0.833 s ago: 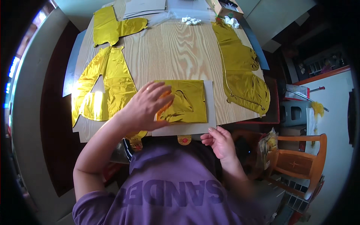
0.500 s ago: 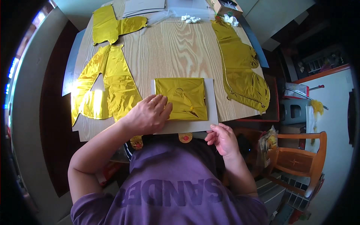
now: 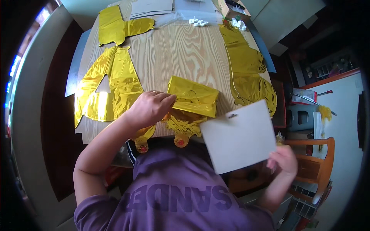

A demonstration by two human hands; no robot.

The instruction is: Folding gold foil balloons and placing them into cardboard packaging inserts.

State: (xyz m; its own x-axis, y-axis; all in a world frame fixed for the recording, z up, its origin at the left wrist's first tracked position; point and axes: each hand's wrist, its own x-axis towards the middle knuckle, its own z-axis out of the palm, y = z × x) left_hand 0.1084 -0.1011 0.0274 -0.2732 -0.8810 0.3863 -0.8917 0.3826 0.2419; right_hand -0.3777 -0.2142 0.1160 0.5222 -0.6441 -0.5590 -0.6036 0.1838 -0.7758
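Folded gold foil [image 3: 194, 92] lies at the near edge of the worktop [image 3: 181, 50], in front of the person, its upper part a flat rectangle and its lower part loose and crumpled, with a rounded tab [image 3: 181, 141] hanging over the edge. The foil sits just right of the left hand [image 3: 149, 109], whose fingers are closed on its left side and seem to pinch it; the thumb's exact hold is hidden. It is well apart from the right hand [image 3: 284, 161], whose blurred fingers grip a lower corner of a white card [image 3: 241, 136]. The card is raised and tilted, its upper edge by the foil's right corner; whether they touch, I cannot tell.

As things stand, the card looks separated from the foil, while the foil remains folded. Three other gold pieces, at upper left [image 3: 110, 29], left [image 3: 122, 88] and right [image 3: 246, 65], lie spread out.
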